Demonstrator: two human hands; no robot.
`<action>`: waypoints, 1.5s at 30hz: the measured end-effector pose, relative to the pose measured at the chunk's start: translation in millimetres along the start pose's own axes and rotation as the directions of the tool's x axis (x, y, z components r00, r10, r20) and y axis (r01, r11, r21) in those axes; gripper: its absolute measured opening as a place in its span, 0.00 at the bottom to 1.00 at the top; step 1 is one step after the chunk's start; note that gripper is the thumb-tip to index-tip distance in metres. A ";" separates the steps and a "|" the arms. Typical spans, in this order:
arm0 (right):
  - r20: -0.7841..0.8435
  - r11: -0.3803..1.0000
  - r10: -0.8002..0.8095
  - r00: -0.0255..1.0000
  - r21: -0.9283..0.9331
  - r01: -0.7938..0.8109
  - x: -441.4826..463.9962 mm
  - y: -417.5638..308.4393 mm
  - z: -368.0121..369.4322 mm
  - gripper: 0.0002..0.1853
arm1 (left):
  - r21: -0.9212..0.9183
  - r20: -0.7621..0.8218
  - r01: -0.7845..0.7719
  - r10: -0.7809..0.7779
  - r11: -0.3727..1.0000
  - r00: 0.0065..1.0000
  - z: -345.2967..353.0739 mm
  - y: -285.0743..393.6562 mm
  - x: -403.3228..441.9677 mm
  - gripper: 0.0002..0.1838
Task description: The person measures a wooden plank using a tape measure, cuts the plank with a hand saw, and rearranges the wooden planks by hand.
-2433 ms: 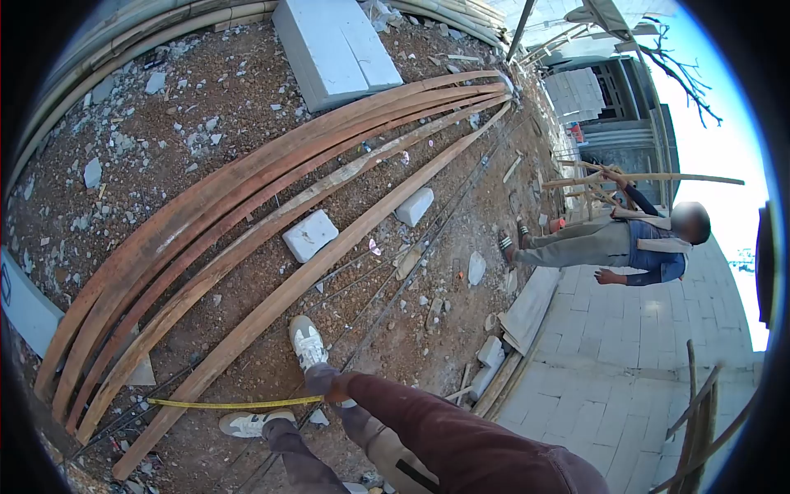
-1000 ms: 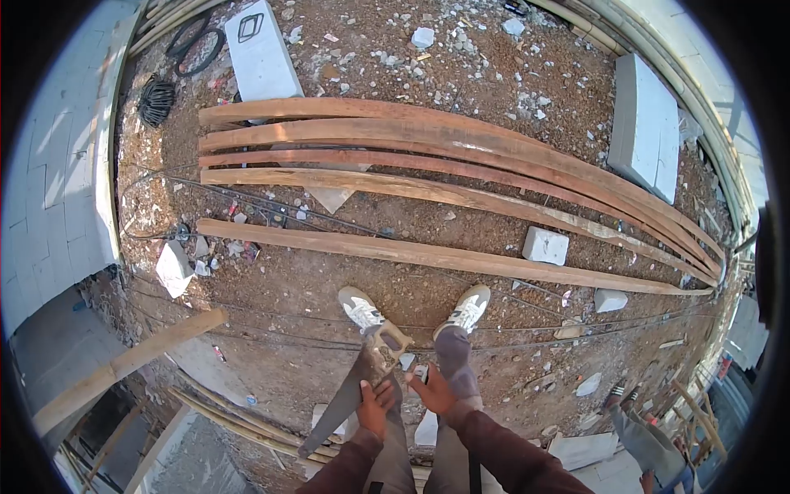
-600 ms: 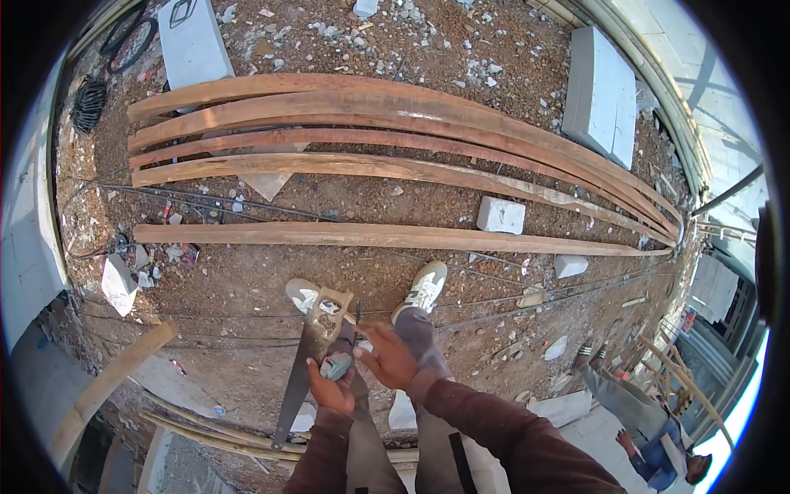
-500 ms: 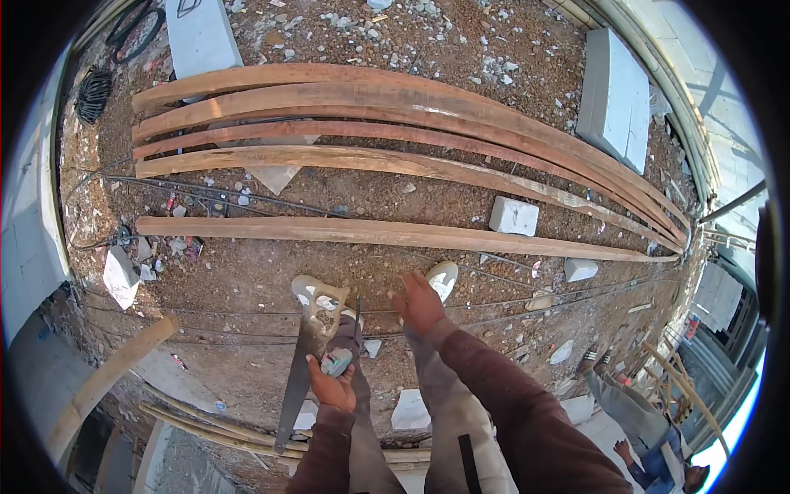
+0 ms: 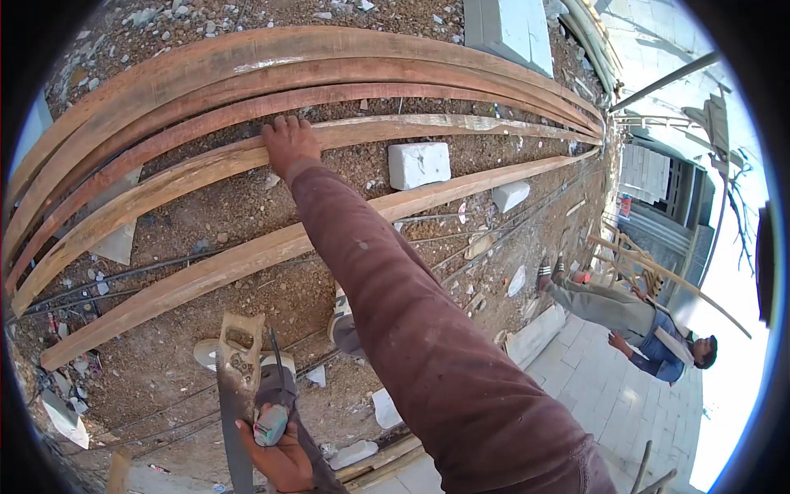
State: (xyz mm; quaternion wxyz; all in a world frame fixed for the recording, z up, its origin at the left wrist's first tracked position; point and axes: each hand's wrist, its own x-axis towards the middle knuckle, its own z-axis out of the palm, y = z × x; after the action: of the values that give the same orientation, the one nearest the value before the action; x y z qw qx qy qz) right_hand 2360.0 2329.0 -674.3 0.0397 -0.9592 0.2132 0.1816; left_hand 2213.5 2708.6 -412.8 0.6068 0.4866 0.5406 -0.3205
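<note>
My right hand (image 5: 292, 146) reaches forward with its fingers curled over a long wooden beam (image 5: 378, 130). At the lower left, my left hand (image 5: 284, 463) holds a handsaw by its dark blade (image 5: 234, 445), with the worn handle (image 5: 243, 336) pointing away from me. A small grey-green object (image 5: 271, 425), its kind unclear, sits in the same hand. Just above it sticks up a thin dark rod (image 5: 276, 350); whether I hold that too is unclear. Nearer me than the gripped beam, a single beam (image 5: 247, 257) lies across the ground, partly behind my right sleeve.
Several more beams (image 5: 247, 66) lie beyond the gripped one. White blocks (image 5: 420, 165) and a larger block (image 5: 510, 33) stand around them. Thin rods (image 5: 181, 262) and rubble cover the soil. Another person (image 5: 625, 317) is at the right, near leaning poles (image 5: 658, 267).
My right hand has moved forward from near my shoes onto the beam. My view has turned and shifted right. My left hand still holds the handsaw and the small object.
</note>
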 end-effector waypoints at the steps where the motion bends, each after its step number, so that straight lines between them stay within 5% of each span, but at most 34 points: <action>1: -0.036 0.999 -0.047 0.998 -0.004 0.047 -2.5 3.9 -7.9 0.16 | 0.008 0.002 0.010 -0.010 1.000 1.000 -0.3 0.0 0.1 0.29; 7: 0.073 0.955 -0.288 0.955 0.089 0.281 -30.7 37.8 -79.2 0.27 | 0.031 0.049 0.013 -0.014 0.999 0.999 11.8 -4.3 5.2 0.29; 10: 0.369 0.896 -0.429 0.825 0.292 0.335 -21.2 57.3 -133.0 0.39 | 0.031 0.067 0.064 -0.066 0.997 0.996 -0.4 -12.6 16.2 0.29; 13: 0.394 0.820 -0.548 0.738 0.425 0.383 -19.9 68.5 -153.0 0.38 | 0.041 0.077 0.112 -0.115 0.993 0.990 -4.3 -20.7 17.3 0.29; 22: 0.341 0.805 -0.408 0.847 0.572 0.158 -52.6 68.8 -129.8 0.44 | 0.090 0.162 0.141 -0.154 0.986 0.975 -9.1 -33.3 22.8 0.29; 32: 0.178 0.880 -0.380 0.908 0.373 0.296 -110.5 40.3 -36.6 0.45 | 0.145 0.072 0.159 -0.171 0.977 0.983 -5.5 -36.7 14.1 0.26; 40: 0.407 0.935 -0.354 0.842 0.155 0.318 -97.1 27.5 -36.5 0.51 | 0.148 0.043 0.177 -0.185 0.973 0.982 -4.4 -45.2 6.5 0.26; 43: 0.714 0.925 -0.282 0.641 0.379 -0.015 -76.7 29.2 -36.1 0.51 | 0.180 0.051 0.182 -0.194 0.967 0.980 -1.2 -40.9 6.2 0.26; 45: 0.670 0.930 -0.320 0.670 0.357 0.088 -78.6 29.9 -34.5 0.50 | 0.180 0.079 0.186 -0.202 0.966 0.976 -0.3 -39.4 6.5 0.26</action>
State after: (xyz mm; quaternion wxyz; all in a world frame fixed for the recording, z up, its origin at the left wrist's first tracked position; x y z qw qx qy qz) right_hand 2292.6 2327.6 -613.5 0.2823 -0.8121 0.0952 0.5017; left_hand 2178.7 2697.1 -428.7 0.5537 0.4657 0.5262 -0.4469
